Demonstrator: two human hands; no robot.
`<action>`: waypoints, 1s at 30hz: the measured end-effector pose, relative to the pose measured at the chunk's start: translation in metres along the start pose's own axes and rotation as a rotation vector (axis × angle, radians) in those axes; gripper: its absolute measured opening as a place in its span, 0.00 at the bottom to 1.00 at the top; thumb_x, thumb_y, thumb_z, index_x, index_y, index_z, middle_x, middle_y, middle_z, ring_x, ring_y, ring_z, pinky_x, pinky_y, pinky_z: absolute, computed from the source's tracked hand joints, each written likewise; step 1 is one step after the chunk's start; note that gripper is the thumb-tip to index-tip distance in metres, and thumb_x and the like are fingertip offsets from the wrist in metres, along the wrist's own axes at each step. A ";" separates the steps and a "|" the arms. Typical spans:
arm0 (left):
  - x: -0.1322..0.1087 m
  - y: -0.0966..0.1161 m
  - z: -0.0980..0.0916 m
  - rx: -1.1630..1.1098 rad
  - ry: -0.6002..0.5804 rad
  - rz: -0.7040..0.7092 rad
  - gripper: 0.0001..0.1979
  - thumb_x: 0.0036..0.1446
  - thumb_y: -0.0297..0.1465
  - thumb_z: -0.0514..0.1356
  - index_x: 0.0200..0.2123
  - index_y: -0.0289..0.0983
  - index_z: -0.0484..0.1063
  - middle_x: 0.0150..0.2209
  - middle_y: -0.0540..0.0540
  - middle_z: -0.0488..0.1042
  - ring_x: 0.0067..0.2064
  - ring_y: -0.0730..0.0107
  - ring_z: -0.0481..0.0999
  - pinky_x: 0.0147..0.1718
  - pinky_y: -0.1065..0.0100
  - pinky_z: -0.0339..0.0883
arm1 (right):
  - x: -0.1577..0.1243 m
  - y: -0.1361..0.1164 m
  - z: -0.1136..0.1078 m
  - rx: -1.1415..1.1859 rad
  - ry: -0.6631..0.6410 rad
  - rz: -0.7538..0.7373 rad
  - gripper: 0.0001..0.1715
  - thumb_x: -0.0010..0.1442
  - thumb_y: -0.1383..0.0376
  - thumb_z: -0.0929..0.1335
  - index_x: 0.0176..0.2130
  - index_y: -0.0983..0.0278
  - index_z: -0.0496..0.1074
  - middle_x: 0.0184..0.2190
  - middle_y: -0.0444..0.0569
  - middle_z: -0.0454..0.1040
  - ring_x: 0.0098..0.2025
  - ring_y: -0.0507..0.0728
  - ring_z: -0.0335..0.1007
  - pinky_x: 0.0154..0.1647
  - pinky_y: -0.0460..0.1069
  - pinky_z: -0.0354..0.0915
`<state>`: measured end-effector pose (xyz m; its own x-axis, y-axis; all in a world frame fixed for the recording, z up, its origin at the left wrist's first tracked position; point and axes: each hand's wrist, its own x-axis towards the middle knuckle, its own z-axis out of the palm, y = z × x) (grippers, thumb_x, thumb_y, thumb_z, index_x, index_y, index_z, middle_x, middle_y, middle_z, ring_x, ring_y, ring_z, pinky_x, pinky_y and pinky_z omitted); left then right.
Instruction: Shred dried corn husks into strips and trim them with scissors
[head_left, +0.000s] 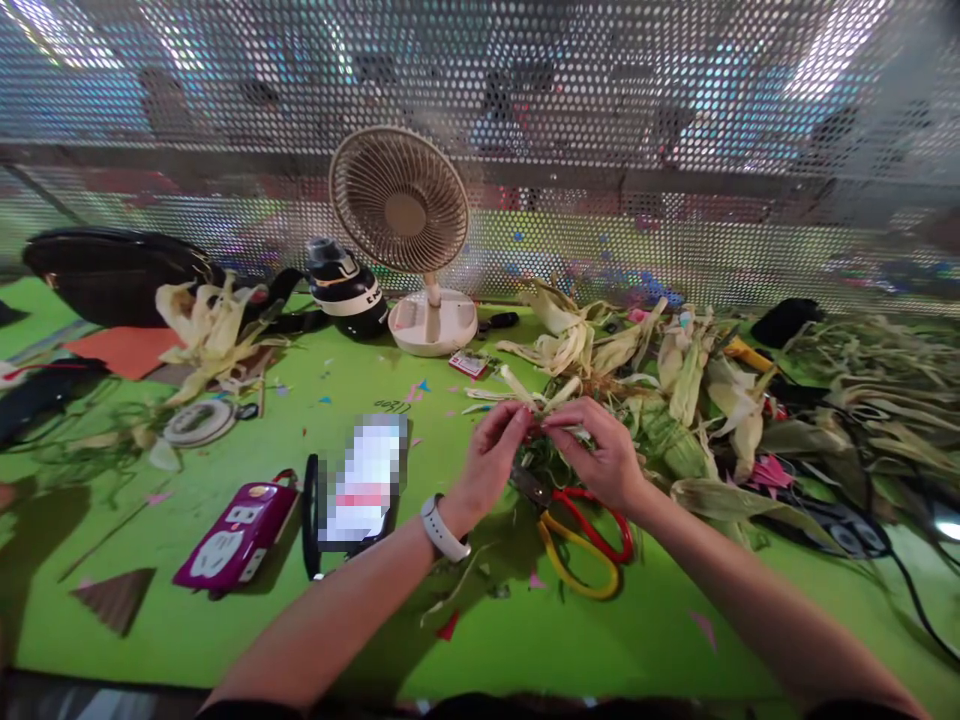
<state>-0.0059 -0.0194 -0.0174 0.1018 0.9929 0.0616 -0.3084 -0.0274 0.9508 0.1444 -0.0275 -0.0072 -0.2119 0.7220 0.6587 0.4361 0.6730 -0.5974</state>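
Note:
My left hand [491,460], with a white band [444,528] on its wrist, pinches at pale corn husk strips [559,395]. From the other side, my right hand [596,450] closes thumb and fingers on the same small bundle. The fingertips are almost touching and hide the exact spot that they grip. Scissors [581,560] with one red and one yellow handle lie on the table just below my hands. Dry corn husks [686,370] and green strands lie heaped beyond and to the right of my right hand.
The green table [300,630] carries a phone [367,480], a purple case [238,535] and a tape roll [199,422]. Behind stand a fan [405,210], a black bottle [349,295] and a black bag [120,275]. Perforated metal mesh [600,130] borders the back. Cables run along the right.

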 end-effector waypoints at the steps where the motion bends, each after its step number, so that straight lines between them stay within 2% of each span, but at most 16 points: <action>1: -0.001 -0.001 0.001 -0.015 -0.014 -0.016 0.13 0.51 0.43 0.63 0.31 0.39 0.73 0.27 0.51 0.70 0.29 0.75 0.68 0.31 0.72 0.66 | -0.001 0.001 0.001 0.017 -0.029 -0.026 0.06 0.61 0.69 0.66 0.38 0.59 0.72 0.33 0.48 0.75 0.37 0.55 0.72 0.38 0.52 0.69; 3: -0.002 -0.002 0.003 -0.008 -0.031 -0.019 0.13 0.52 0.42 0.63 0.28 0.38 0.70 0.25 0.52 0.68 0.27 0.76 0.66 0.28 0.73 0.64 | -0.003 0.002 0.001 0.042 -0.073 -0.061 0.07 0.60 0.70 0.65 0.38 0.59 0.72 0.34 0.49 0.75 0.38 0.55 0.71 0.39 0.51 0.69; 5: -0.003 -0.003 0.003 0.029 -0.023 0.005 0.12 0.53 0.40 0.63 0.28 0.38 0.68 0.24 0.53 0.67 0.26 0.77 0.65 0.27 0.73 0.63 | -0.005 0.000 -0.002 0.057 -0.071 0.001 0.07 0.59 0.69 0.66 0.38 0.60 0.71 0.35 0.49 0.74 0.39 0.56 0.70 0.41 0.52 0.67; 8: -0.004 -0.003 0.003 0.073 -0.002 0.040 0.11 0.55 0.40 0.61 0.28 0.38 0.68 0.23 0.53 0.66 0.26 0.76 0.65 0.27 0.73 0.62 | -0.003 -0.005 -0.008 0.118 -0.046 0.237 0.04 0.59 0.63 0.65 0.36 0.61 0.69 0.34 0.48 0.72 0.38 0.56 0.68 0.41 0.51 0.65; 12: -0.006 -0.003 0.005 0.070 -0.011 0.026 0.12 0.54 0.40 0.61 0.28 0.38 0.67 0.22 0.54 0.66 0.24 0.77 0.64 0.26 0.72 0.61 | 0.005 -0.008 -0.006 0.314 -0.058 0.538 0.18 0.63 0.53 0.60 0.29 0.62 0.66 0.28 0.45 0.69 0.32 0.54 0.64 0.33 0.48 0.63; 14: -0.006 -0.005 0.006 0.078 -0.029 0.020 0.12 0.54 0.40 0.61 0.28 0.37 0.67 0.22 0.54 0.66 0.24 0.77 0.64 0.26 0.72 0.61 | 0.008 -0.006 -0.001 0.376 -0.030 0.619 0.20 0.61 0.50 0.62 0.29 0.62 0.66 0.23 0.43 0.66 0.27 0.52 0.61 0.30 0.47 0.61; 18: -0.002 -0.005 0.001 0.153 -0.150 -0.044 0.13 0.52 0.40 0.62 0.28 0.36 0.69 0.22 0.52 0.68 0.23 0.76 0.66 0.24 0.72 0.61 | 0.011 -0.003 0.005 0.299 -0.011 0.577 0.19 0.60 0.50 0.64 0.29 0.62 0.67 0.21 0.42 0.65 0.25 0.52 0.61 0.29 0.47 0.59; 21: 0.001 -0.003 -0.005 0.222 -0.271 -0.105 0.12 0.51 0.39 0.63 0.28 0.35 0.71 0.21 0.52 0.69 0.23 0.75 0.68 0.24 0.71 0.62 | 0.011 -0.002 0.003 0.165 -0.051 0.517 0.19 0.61 0.52 0.63 0.26 0.62 0.66 0.21 0.43 0.65 0.26 0.52 0.60 0.29 0.47 0.57; 24: 0.003 -0.001 -0.008 0.261 -0.370 -0.150 0.12 0.51 0.39 0.63 0.27 0.35 0.71 0.20 0.52 0.71 0.22 0.74 0.69 0.23 0.71 0.63 | 0.010 0.000 0.001 0.141 -0.090 0.510 0.18 0.62 0.53 0.63 0.28 0.63 0.67 0.21 0.42 0.65 0.26 0.51 0.59 0.28 0.46 0.56; 26: 0.003 -0.002 -0.008 0.227 -0.347 -0.184 0.12 0.50 0.39 0.64 0.28 0.35 0.72 0.20 0.52 0.71 0.22 0.75 0.69 0.23 0.72 0.63 | 0.010 0.001 0.000 0.166 -0.092 0.543 0.20 0.62 0.51 0.62 0.28 0.63 0.66 0.22 0.42 0.64 0.25 0.51 0.59 0.27 0.46 0.56; 30: 0.005 -0.001 -0.005 0.084 -0.145 -0.221 0.12 0.47 0.39 0.66 0.29 0.36 0.72 0.21 0.52 0.73 0.23 0.73 0.71 0.25 0.71 0.65 | 0.009 0.000 -0.006 0.179 -0.069 0.608 0.22 0.63 0.48 0.59 0.31 0.62 0.64 0.22 0.41 0.62 0.24 0.51 0.57 0.25 0.46 0.55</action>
<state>-0.0101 -0.0140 -0.0194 0.2937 0.9492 -0.1133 -0.1851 0.1727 0.9674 0.1474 -0.0215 0.0015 -0.0310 0.9881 0.1508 0.3449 0.1521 -0.9262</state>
